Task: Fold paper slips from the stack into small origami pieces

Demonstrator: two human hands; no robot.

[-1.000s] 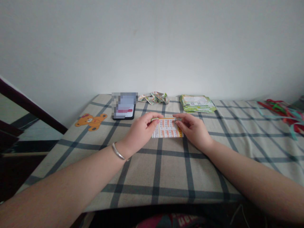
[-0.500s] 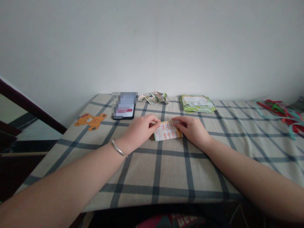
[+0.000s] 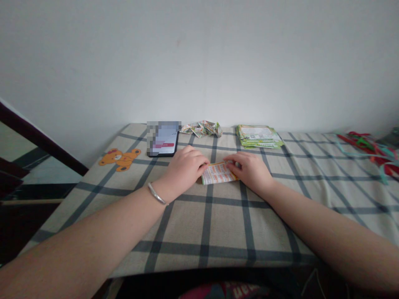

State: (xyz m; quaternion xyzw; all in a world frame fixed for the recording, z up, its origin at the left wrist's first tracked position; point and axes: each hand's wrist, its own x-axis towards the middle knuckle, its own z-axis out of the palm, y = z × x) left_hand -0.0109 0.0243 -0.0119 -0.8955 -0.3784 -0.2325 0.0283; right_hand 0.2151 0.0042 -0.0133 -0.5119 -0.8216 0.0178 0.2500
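A small folded printed paper (image 3: 218, 174), white with orange blocks and a green left edge, lies in front of me on the checked tablecloth. My left hand (image 3: 188, 166), with a silver bangle at the wrist, pinches its upper left corner. At the upper right edge my right hand (image 3: 249, 168) grips the same paper between thumb and fingers. The far edge of the paper is partly covered by my fingertips.
Behind my left hand lies a phone (image 3: 163, 143) with a blurred screen. Crumpled printed paper (image 3: 202, 128) and a stack of green leaflets (image 3: 258, 136) rest near the wall. A bear cutout (image 3: 120, 159) lies left; coloured ribbons (image 3: 370, 149) lie far right.
Both hands have shifted slightly, and the far edge of the paper has come a little nearer to me. The paper shows a narrower strip than before.
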